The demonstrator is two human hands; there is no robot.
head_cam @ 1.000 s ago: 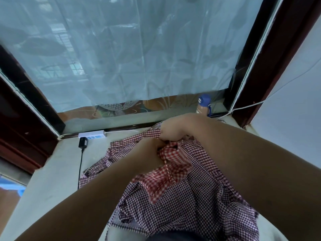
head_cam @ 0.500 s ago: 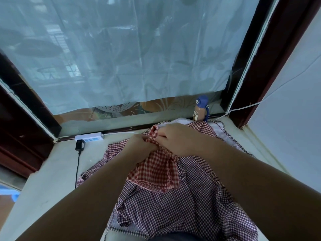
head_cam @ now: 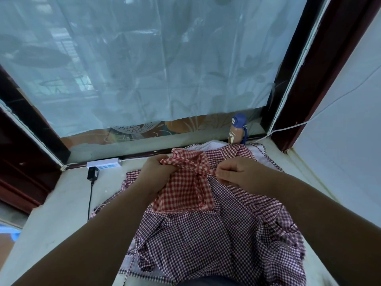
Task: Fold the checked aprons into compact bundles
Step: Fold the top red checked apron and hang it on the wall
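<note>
A red-and-white checked apron (head_cam: pixel 186 190) hangs between my hands above a heap of dark maroon checked aprons (head_cam: pixel 216 234) on the pale sill. My left hand (head_cam: pixel 158 172) grips its upper left edge with curled fingers. My right hand (head_cam: pixel 237 172) pinches its upper right corner, a little apart from the left. The red cloth drapes down from both grips onto the heap. Another checked piece (head_cam: pixel 233 151) lies behind my hands near the window.
A white power strip (head_cam: pixel 104 163) with a black plug (head_cam: pixel 93 174) and cable sits at the back left. A blue-capped bottle (head_cam: pixel 237 129) stands against the window. A dark wooden frame (head_cam: pixel 321 65) and a white wall close the right side.
My hands have drawn apart, the right going right and the left going left. The bunched red apron has spread out between them and now hangs flatter.
</note>
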